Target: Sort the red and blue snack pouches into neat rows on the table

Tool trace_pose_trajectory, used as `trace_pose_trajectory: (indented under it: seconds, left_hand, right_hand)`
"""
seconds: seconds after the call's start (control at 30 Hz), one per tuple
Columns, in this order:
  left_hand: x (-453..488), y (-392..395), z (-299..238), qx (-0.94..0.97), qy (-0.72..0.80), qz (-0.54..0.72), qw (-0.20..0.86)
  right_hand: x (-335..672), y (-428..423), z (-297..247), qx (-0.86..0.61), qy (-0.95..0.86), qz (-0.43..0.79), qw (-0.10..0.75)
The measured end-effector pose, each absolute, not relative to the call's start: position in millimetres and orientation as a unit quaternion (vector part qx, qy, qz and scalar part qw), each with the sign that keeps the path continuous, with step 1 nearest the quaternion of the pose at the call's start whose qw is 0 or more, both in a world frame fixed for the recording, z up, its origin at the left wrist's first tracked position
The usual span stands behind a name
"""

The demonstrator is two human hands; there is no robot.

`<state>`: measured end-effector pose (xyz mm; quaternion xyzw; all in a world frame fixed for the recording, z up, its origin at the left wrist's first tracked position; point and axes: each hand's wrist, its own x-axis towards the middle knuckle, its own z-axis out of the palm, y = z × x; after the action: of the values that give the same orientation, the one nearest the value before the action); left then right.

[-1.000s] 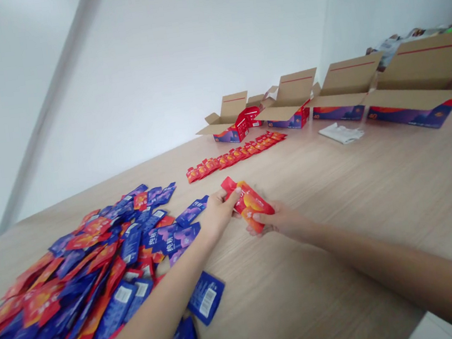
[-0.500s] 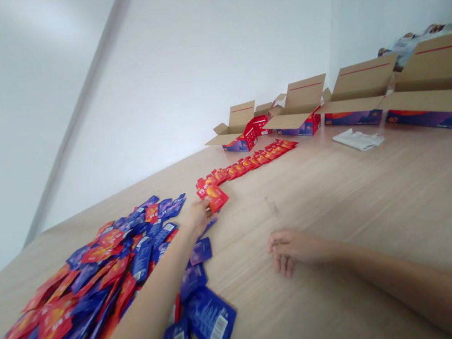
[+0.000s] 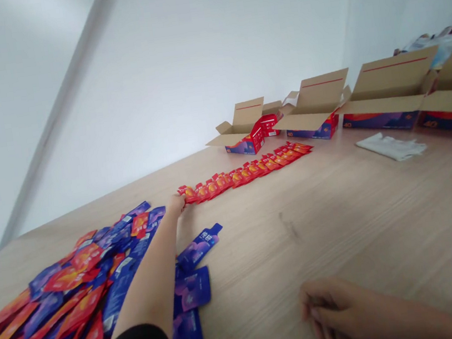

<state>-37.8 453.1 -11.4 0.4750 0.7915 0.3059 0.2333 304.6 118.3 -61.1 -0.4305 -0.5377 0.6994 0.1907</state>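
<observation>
The left hand [image 3: 176, 203] reaches to the near end of a long row of red sachets [image 3: 243, 175], its fingertips at the first one, though I can't tell whether they grip it. The row runs away from that hand along the worktop [image 3: 340, 204] toward the open cardboard boxes [image 3: 316, 89]. The right hand [image 3: 334, 311] rests curled, well apart and farther off.

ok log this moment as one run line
left hand: at near end of red sachet row | right hand: resting on wooden table | blue and red sachet pile: beside left arm
</observation>
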Motion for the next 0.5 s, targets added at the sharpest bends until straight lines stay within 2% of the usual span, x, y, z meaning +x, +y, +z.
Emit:
trace_pose_trajectory:
  seconds: [0.1, 0.23, 0.4, 0.5]
  left_hand:
    - [-42, 460, -20, 0.483, 0.81, 0.247, 0.223]
    - [-43, 458, -20, 0.515, 0.818, 0.204, 0.154]
    - [-32, 447, -22, 0.562, 0.798, 0.218, 0.016]
    - [-23, 447, -34, 0.603, 0.769, 0.212, 0.002]
  right_hand:
    - [304, 119, -56, -0.435, -0.552, 0.689, 0.177]
    - [304, 120, -46, -0.444, -0.554, 0.686, 0.162]
    - [304, 118, -51, -0.446, -0.562, 0.677, 0.166]
    - [305, 118, -55, -0.444, -0.569, 0.671, 0.171]
